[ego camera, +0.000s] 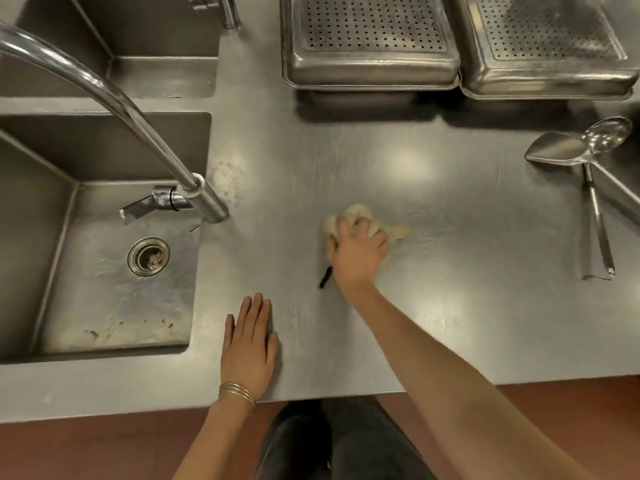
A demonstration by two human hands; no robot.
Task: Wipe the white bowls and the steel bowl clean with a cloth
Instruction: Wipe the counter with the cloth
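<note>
My right hand (356, 251) grips a crumpled pale yellow cloth (398, 231) on the steel counter (433, 306), near its middle. My left hand (249, 344) lies flat on the counter near the front edge, fingers straight, holding nothing. No white bowl and no steel bowl is in view. A small dark strip (325, 277) lies on the counter beside my right wrist.
A sink basin (104, 265) with a drain (148, 255) and a curved tap (138, 133) is on the left, a second basin behind it. Two upturned perforated steel pans (370, 39) (547, 46) stand at the back. A steel spatula (557, 150) and slotted spoon (606, 133) lie at the right.
</note>
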